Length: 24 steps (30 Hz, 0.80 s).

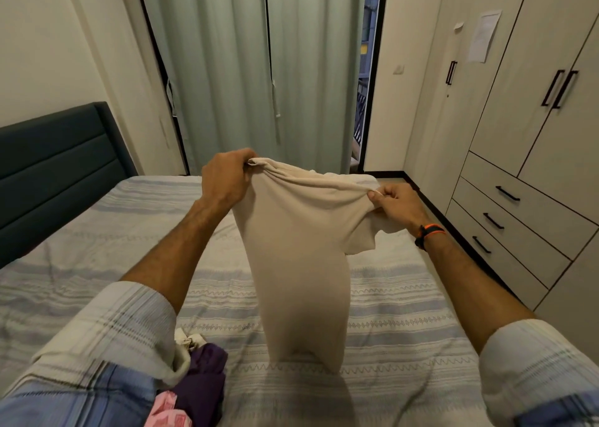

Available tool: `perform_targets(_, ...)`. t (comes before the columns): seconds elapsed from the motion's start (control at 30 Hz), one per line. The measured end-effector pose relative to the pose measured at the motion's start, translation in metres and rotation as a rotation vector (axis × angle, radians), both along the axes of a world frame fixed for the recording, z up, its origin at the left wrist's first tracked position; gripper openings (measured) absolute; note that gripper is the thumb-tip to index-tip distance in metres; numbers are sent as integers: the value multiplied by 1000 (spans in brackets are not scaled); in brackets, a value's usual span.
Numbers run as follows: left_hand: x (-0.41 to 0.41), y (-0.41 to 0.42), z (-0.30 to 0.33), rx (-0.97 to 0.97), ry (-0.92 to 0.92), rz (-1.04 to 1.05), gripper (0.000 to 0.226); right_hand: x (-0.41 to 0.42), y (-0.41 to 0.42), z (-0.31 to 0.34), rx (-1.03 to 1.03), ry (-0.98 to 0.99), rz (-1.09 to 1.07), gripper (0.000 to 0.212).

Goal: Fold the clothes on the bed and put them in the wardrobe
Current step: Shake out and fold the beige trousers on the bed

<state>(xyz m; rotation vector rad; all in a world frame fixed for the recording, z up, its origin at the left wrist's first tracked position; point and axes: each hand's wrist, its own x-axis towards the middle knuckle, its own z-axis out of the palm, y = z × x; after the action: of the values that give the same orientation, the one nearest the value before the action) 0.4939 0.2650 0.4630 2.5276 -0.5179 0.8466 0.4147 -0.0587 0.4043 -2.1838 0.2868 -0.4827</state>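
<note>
- Left hand point(227, 177) and right hand point(393, 199) each pinch the top edge of a beige shirt point(301, 264), centre frame.
- Shirt hangs above the bed point(405, 297).
- Wardrobe point(534, 118) at right, doors closed.

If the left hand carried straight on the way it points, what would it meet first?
Probably the curtain. The left hand, gripping the beige shirt, points away over the bed toward it; nothing shows between, though depth is unclear.

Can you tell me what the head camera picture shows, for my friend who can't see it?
Two hands, left hand and right hand, hold a beige shirt up over a striped bed. More clothes lie nearby, and a closed wardrobe stands on the right.
</note>
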Motion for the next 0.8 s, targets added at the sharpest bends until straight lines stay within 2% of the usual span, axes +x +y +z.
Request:
perform_targets(0.23, 1, -1, -67, 141, 305, -24, 18, -13, -17, -58, 62, 298, 133, 28)
perform_targets(0.47, -7, 4, -150, 306, 636, -42, 27, -31, -16, -126, 105, 517, 227, 35)
perform_targets(0.67, -11, 1, -203, 398, 724, 0, 18, -29, -11, -168, 106, 630, 244, 29)
perform_targets(0.8, -5, 0, -228, 391, 808, 6, 19, -21, -6, -189, 90, 710, 240, 34)
